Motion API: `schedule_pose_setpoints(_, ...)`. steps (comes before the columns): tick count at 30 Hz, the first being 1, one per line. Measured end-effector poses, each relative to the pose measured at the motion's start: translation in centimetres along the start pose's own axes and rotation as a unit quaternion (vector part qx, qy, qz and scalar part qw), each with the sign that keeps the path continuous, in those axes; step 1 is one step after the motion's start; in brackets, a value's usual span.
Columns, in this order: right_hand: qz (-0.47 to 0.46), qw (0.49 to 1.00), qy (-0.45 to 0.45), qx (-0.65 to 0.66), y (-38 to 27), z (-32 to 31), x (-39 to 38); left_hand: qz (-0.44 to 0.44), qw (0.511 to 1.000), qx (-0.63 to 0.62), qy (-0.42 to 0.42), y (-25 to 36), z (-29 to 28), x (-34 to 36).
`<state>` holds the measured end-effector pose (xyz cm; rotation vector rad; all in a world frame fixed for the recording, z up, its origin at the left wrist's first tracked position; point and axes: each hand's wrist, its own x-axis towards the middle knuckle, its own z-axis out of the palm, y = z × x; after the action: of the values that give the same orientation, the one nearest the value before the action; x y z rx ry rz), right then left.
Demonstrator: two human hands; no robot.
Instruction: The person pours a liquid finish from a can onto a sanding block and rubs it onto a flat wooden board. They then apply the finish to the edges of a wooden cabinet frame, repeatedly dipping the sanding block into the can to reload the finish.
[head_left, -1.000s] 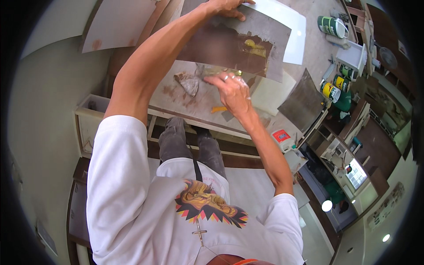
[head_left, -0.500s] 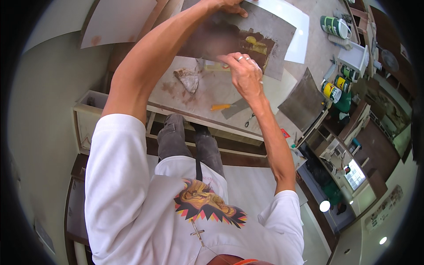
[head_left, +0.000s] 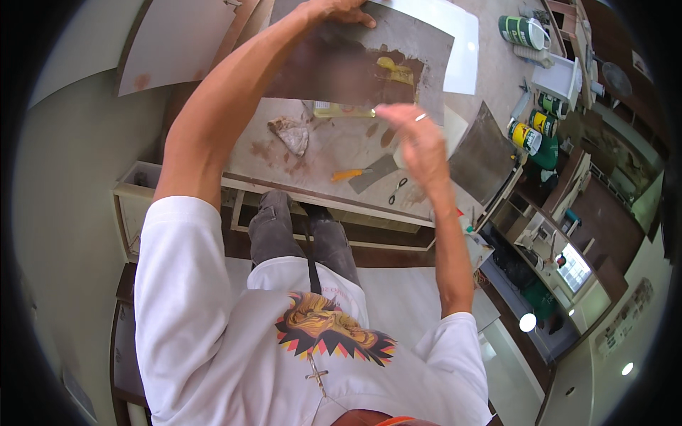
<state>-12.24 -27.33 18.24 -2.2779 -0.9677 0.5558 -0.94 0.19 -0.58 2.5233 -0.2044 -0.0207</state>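
The left hand (head_left: 339,10) is closed on the top edge of a dark panel (head_left: 355,64), tilting it up off the bench (head_left: 334,153), seemingly so its face, smeared brown with a yellow patch, is exposed to work on. The right hand (head_left: 415,138) hovers in front of the panel's lower right corner, blurred, fingers loosely curled; whether it holds anything I cannot tell. On the bench below the panel lie a crumpled rag (head_left: 290,133), a yellow-handled scraper (head_left: 366,172) and scissors (head_left: 398,190).

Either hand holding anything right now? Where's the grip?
Left hand grips the dark sheet at its top edge. Right hand is motion-blurred in front of it; whether it holds anything cannot be told.
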Motion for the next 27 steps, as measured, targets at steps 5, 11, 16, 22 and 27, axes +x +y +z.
schedule_pose_setpoints(5, -0.001, 0.98, 0.169, -0.101, 9.4, -3.0, 3.2, 0.011, 0.998, -0.061, -0.021, 0.1, -0.7, 1.0)
schedule_pose_setpoints(11, -0.024, 0.979, 0.084, -0.182, 14.2, -3.5, 2.6, 0.019, 0.998, -0.031, -0.042, 1.2, -1.3, 0.9)
schedule_pose_setpoints(16, 0.044, 0.986, 0.14, -0.082, 12.9, -6.9, 1.9, 0.037, 0.999, 0.017, -0.016, 1.2, 1.3, 1.9)
schedule_pose_setpoints(22, 0.018, 0.986, 0.158, -0.05, 14.9, -7.3, -1.2, 0.03, 0.999, 0.017, -0.02, 5.6, 3.0, 5.9)
schedule_pose_setpoints(27, 0.027, 0.984, 0.174, -0.022, 16.9, -8.5, -3.0, 0.075, 0.997, 0.014, 0.003, 6.3, 6.2, 9.6)
